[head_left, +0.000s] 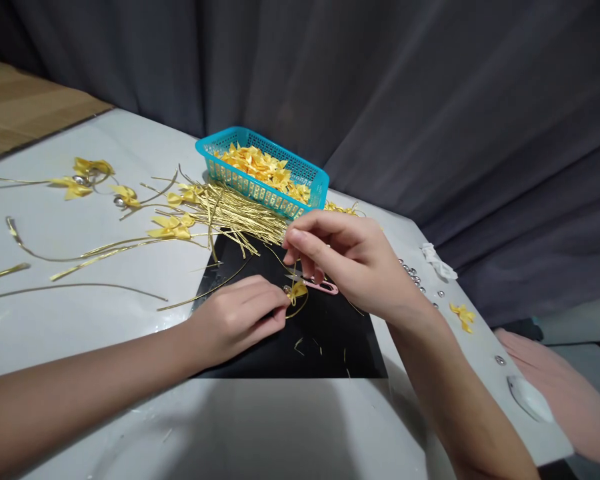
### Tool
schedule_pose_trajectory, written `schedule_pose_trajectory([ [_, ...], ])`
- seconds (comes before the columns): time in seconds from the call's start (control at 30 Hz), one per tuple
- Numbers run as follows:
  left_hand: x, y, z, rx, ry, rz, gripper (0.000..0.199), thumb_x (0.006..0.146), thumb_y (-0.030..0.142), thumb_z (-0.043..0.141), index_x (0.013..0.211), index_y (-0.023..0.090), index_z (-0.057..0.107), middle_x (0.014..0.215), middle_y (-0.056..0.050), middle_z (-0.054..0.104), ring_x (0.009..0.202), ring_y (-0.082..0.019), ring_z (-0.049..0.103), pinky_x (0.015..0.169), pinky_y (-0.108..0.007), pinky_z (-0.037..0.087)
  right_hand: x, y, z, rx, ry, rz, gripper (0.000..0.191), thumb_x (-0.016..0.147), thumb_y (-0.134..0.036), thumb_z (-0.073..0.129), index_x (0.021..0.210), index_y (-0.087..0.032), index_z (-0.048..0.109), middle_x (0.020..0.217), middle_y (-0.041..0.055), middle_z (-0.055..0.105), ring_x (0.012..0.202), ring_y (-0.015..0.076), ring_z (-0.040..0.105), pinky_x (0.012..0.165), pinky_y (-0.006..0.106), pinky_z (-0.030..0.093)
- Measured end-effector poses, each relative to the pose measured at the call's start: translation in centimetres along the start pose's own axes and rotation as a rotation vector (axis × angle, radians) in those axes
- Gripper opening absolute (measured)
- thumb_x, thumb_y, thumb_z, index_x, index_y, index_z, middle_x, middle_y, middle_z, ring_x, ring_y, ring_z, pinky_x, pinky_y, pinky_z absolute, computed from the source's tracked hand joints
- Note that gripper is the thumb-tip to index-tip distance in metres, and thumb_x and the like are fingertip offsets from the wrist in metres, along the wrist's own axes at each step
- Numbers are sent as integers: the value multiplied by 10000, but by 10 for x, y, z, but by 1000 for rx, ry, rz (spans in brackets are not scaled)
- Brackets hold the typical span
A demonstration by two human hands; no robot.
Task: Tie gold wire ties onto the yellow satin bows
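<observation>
Over the black mat, my left hand pinches a small yellow ribbon bow that has a silver bead and thin gold cord looped about it. Above and to the right of the bow, my right hand is raised with thumb and forefinger pressed together. Whatever lies between those fingertips is too fine to make out. Small scissors with pink handles lie on the mat, partly hidden behind my right hand. Gold cord curves across the mat near both hands.
Behind the mat stands a blue basket full of yellow bows, beside a pile of gold cords. Finished-looking bows and loose cords spread left. On the right are silver beads, a yellow bow and a white object.
</observation>
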State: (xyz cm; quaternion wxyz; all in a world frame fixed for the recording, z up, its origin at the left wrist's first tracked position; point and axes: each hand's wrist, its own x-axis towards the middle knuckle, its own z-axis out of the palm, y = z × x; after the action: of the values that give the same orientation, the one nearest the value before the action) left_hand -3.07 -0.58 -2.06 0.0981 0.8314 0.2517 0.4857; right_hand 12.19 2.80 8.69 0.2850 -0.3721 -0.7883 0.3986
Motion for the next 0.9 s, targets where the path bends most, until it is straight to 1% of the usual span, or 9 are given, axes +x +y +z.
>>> schedule_pose_trajectory([
  [0.13,0,0,0,9,-8,14,93,820,74,550,891,123,587,719,-62,671,683,-143,604,662,-267,527,1,-12,-1,-63,29,-32,180,888,-268,510,779,-155,598,683,-12,597,554,50,533,503,153,431],
  [0.27,0,1,0,13,-13,16,90,835,94,534,891,136,591,722,-57,673,676,-140,600,656,-268,529,4,-24,-4,-154,46,-66,178,884,-255,514,771,-159,611,691,-12,600,608,68,563,519,160,438],
  [0.37,0,0,0,8,-25,12,93,837,94,527,881,138,594,718,-58,670,669,-141,598,653,-271,528,6,-30,-5,-192,55,-102,182,885,-264,519,775,-161,622,689,-17,597,609,68,562,529,164,439],
  [0.5,-1,0,0,17,-42,12,91,837,93,529,872,135,602,736,-66,679,686,-145,602,661,-269,527,7,-35,-6,-239,55,-130,192,890,-285,520,781,-161,619,678,-16,595,588,63,547,531,162,453],
  [0.7,-1,-1,1,37,-38,28,77,828,82,545,864,118,603,730,-74,681,686,-149,603,662,-265,527,9,-41,-6,-252,87,-157,190,892,-264,524,759,-159,611,677,-25,579,572,47,537,550,158,445],
  [0.8,-1,-1,1,41,-36,29,81,833,89,541,878,124,598,742,-73,682,697,-149,604,669,-268,528,8,-43,-10,-271,85,-163,189,887,-258,529,762,-149,620,671,-22,582,562,50,554,542,165,445],
  [0.9,-3,-1,2,29,-25,34,93,829,83,548,899,125,593,759,-73,682,701,-145,601,675,-266,527,8,-44,-15,-322,108,-211,172,886,-222,532,774,-128,621,656,-15,591,547,59,561,527,178,466],
])
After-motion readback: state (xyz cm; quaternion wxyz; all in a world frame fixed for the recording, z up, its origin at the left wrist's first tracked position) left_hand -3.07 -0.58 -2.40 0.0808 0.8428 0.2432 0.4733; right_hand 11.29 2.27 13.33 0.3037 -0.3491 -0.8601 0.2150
